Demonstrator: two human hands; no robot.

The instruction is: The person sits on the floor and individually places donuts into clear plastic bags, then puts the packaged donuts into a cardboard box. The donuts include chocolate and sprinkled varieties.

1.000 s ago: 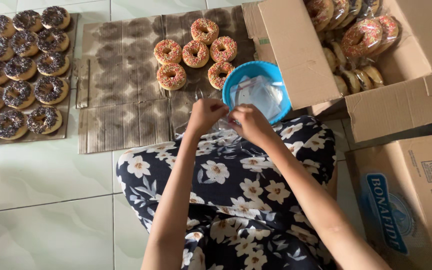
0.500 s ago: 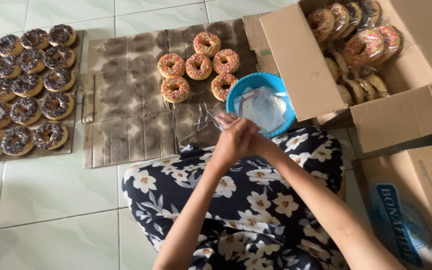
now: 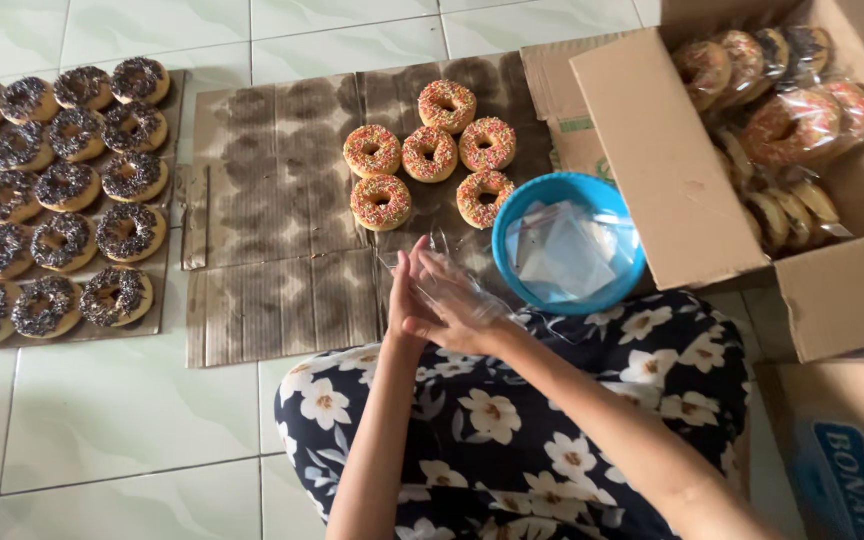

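Observation:
My left hand [image 3: 401, 292] and my right hand [image 3: 449, 322] are pressed together over my lap, with a clear plastic bag [image 3: 466, 289] held between their fingers. Just beyond them, several doughnuts with coloured sprinkles [image 3: 428, 153] lie on a flat sheet of brown cardboard [image 3: 272, 190]. A blue bowl [image 3: 555, 189] stands to the right of my hands, with more clear bags [image 3: 570, 252] inside it. My lap is covered by a dark dress with white flowers [image 3: 512, 420].
Several chocolate-sprinkled doughnuts [image 3: 62, 190] lie in rows on another cardboard sheet at the left. An open cardboard box [image 3: 672, 160] at the right holds bagged doughnuts [image 3: 792, 125]. A second box [image 3: 842, 450] stands at the bottom right. The floor is pale tile [image 3: 102, 410].
My hands have drawn away from the blue bowl to the left and now press flat together on the clear bag. The view has shifted, so everything sits further right and lower.

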